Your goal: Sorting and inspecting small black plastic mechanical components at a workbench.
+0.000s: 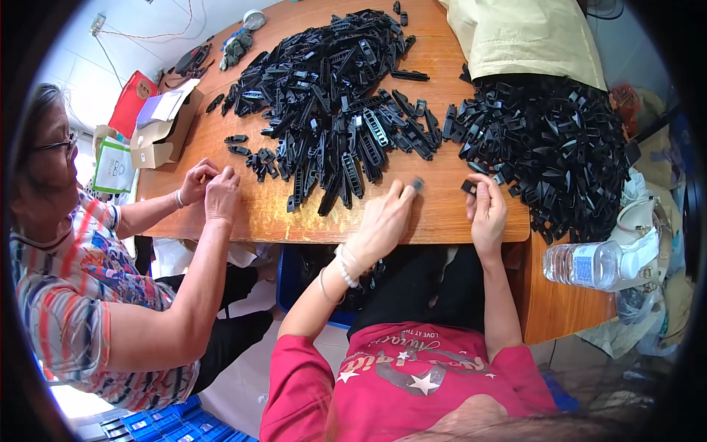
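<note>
My left hand (384, 219), with a beaded bracelet at its wrist, is closed over the wooden table near its front edge. At its fingertips is a small dark piece (417, 184), blurred by motion. To the right my right hand (487, 215) pinches a small black plastic part (469, 187) between thumb and fingers. The two hands are apart. Beyond my left hand spreads a large pile of long black plastic parts (324, 96), some with ladder-like slots. A second heap of smaller black parts (563, 155) lies just beyond and right of my right hand.
A co-worker's hands (213, 190) meet at the table's left edge. Beside them stand a cardboard box (163, 140) and a red box (134, 102). A pale sack (530, 40) lies over the right heap. A clear plastic bottle (585, 265) rests at the right. Below is a blue bin (286, 283).
</note>
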Tool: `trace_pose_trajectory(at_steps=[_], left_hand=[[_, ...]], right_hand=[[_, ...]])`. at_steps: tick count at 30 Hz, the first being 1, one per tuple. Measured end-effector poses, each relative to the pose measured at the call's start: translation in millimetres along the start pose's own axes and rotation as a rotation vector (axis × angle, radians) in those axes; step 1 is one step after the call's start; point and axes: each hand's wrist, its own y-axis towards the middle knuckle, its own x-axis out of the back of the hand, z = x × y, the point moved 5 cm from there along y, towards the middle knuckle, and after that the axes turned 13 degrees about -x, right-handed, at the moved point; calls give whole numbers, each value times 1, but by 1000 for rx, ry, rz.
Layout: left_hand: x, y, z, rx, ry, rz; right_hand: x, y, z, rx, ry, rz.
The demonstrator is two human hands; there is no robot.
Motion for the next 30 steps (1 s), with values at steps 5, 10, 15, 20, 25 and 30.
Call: trace_pose_trajectory(at_steps=[5, 10, 15, 20, 25, 30], left_hand=[[9, -23, 9, 114, -289, -88], [8, -26, 17, 71, -356, -91], [6, -26, 15, 52, -416, -93], [10, -34, 7, 7, -333, -61], [32, -114, -6, 219, -296, 298], [65, -94, -8, 30, -54, -94]], right_hand=[[-20, -3, -3, 73, -31, 361], [-27, -4, 4, 318, -281, 394], [-33, -12, 11, 472, -429, 331], [-50, -21, 14, 481, -527, 311], [1, -28, 2, 393, -445, 3], [31, 1, 14, 365, -891, -548]])
